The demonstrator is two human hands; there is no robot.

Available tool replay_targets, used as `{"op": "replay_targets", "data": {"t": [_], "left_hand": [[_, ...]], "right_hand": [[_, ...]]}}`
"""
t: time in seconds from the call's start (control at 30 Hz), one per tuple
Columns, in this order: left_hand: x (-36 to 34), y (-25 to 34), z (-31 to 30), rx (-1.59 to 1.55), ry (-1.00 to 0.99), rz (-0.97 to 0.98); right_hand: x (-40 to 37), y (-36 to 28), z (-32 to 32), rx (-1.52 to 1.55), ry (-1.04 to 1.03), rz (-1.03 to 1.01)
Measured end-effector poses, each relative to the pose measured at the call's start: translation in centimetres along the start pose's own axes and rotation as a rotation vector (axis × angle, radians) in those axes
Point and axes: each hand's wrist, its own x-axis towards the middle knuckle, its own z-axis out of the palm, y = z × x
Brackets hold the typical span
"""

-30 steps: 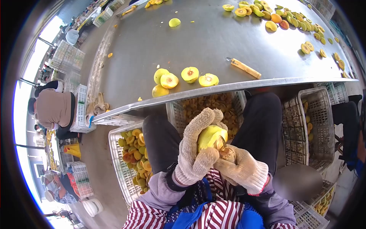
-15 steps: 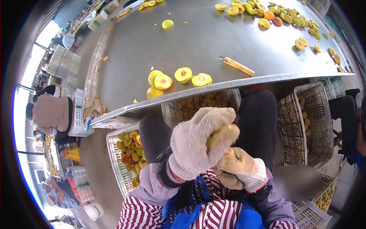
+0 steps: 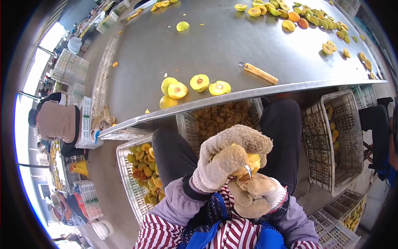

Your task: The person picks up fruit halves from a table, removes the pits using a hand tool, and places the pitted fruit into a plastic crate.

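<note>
My left hand [image 3: 222, 155], in a worn cotton glove, is closed around a yellow peach half [image 3: 251, 162] above my lap. Just below it, my gloved right hand [image 3: 258, 195] is wrapped round a pitting knife [image 3: 248, 169]. Only the knife's curved metal blade shows, set against the fruit's cut face; its handle is hidden in my fingers. On the metal table ahead lie cut peach halves [image 3: 199, 83] near the edge, some with the pit showing. A second pitting knife [image 3: 260, 73] with a wooden handle rests to their right.
Below the table edge [image 3: 248, 90], a crate of pits and scraps [image 3: 186, 124] stands between my knees. Another crate [image 3: 124, 166] of peach halves is at my left, and a tall crate [image 3: 317, 145] at my right. More peaches [image 3: 302, 23] lie far right. A person [image 3: 58, 120] sits left.
My left hand has turned and moved slightly right and down, bringing the peach half's cut side into view. The knife blade, hidden before, now shows at the fruit.
</note>
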Motion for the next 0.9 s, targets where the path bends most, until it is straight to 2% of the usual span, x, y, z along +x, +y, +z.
{"op": "replay_targets", "data": {"t": [0.03, 0.07, 0.1, 0.13, 0.17, 0.2, 0.23, 0.3, 0.33, 0.37, 0.43, 0.47, 0.5, 0.57, 0.6, 0.63, 0.67, 0.73, 0.77, 0.83, 0.9], "left_hand": [[0.3, 0.0, 0.3, -0.001, 0.002, 0.004], [0.6, 0.2, 0.6, -0.232, 0.088, -0.218], [0.8, 0.2, 1.0, -0.462, 0.178, -0.436], [1.1, -1.2, 1.4, -0.366, 0.288, -0.458], [1.0, -1.0, 0.7, -0.195, 0.301, -0.463], [0.9, -0.5, -0.4, -0.088, 0.32, -0.32], [0.5, 0.1, -1.9, 0.016, 0.345, -0.174], [-1.0, 2.1, -6.6, 0.163, 0.49, -0.048], [-2.2, 2.9, -9.6, 0.301, 0.556, 0.034], [-3.4, 4.1, -12.2, 0.441, 0.619, 0.119], [-4.8, 7.2, -14.8, 1.488, 0.739, -0.159], [-5.4, 7.6, -15.4, 2.019, 0.57, -0.156], [-4.7, 7.7, -15.3, 2.022, 0.581, -0.15], [-1.8, 7.2, -14.3, 1.91, 0.455, 0.233], [0.2, 6.8, -13.4, 1.556, 0.488, 0.107], [2.6, 6.0, -12.7, 1.39, 0.499, 0.074], [5.0, 5.4, -12.0, 1.47, 0.487, 0.044], [9.7, 2.5, -13.3, 1.923, 0.523, 0.157], [11.7, 2.0, -14.0, 1.921, 0.513, 0.158], [14.6, 1.4, -14.3, 1.841, 0.283, -0.462], [14.9, 0.9, -14.0, 1.735, 0.202, -0.409]], "right_hand": [[0.2, 0.1, -0.3, 0.055, -0.086, -0.024], [-0.6, 1.6, -2.1, -0.293, 0.112, -0.116], [0.2, 2.7, -5.5, -0.651, -0.044, 0.121], [-0.5, 2.9, -6.1, -0.721, 0.075, 0.051], [-1.1, 2.4, -6.6, -0.801, 0.195, -0.028], [0.0, -0.3, -0.6, -0.625, 0.331, 0.073], [1.4, -0.7, -0.2, -0.146, 0.013, -0.036], [0.7, -3.1, 0.7, -0.173, 0.152, 0.041], [1.0, -3.1, 2.1, -0.345, 0.348, -0.04], [1.4, -3.6, 2.2, -0.431, 0.39, -0.025], [2.5, -4.4, 2.1, -0.558, 0.464, 0.019], [3.0, -4.4, 1.7, -0.56, 0.456, 0.022], [3.7, -4.5, 1.1, -0.653, 0.488, 0.016], [4.6, -4.2, 0.5, -0.739, 0.52, 0.017], [5.0, -4.0, 0.3, -0.779, 0.573, 0.031], [5.4, -4.0, 0.4, -0.822, 0.628, 0.038], [5.5, -4.2, 1.4, -0.883, 0.707, 0.068], [5.2, -4.4, 1.0, -0.91, 0.726, 0.052], [5.0, -4.5, 0.8, -0.934, 0.744, 0.037], [4.7, -4.8, 0.9, -0.925, 0.769, 0.008], [4.5, -5.1, 0.6, -0.908, 0.789, -0.023]]}}
